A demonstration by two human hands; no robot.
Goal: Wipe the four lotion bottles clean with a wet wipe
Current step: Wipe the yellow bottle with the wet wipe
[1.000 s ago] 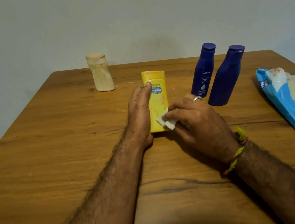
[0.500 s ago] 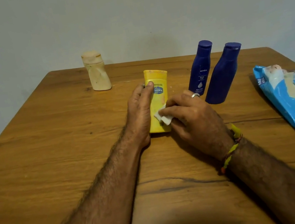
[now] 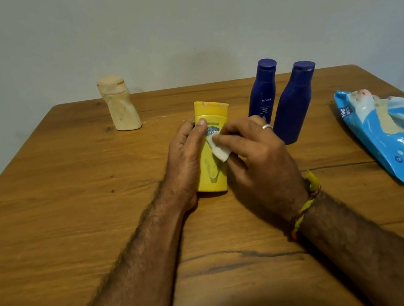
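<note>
Counting four bottles (image 3: 211,148), two hands (image 3: 255,160)

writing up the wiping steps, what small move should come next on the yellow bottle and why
Probably drag the wipe down the front of the yellow bottle. The right hand pinches it just under the label, the lower front is still uncovered, and the left hand grips the bottle upright on the table.
</note>
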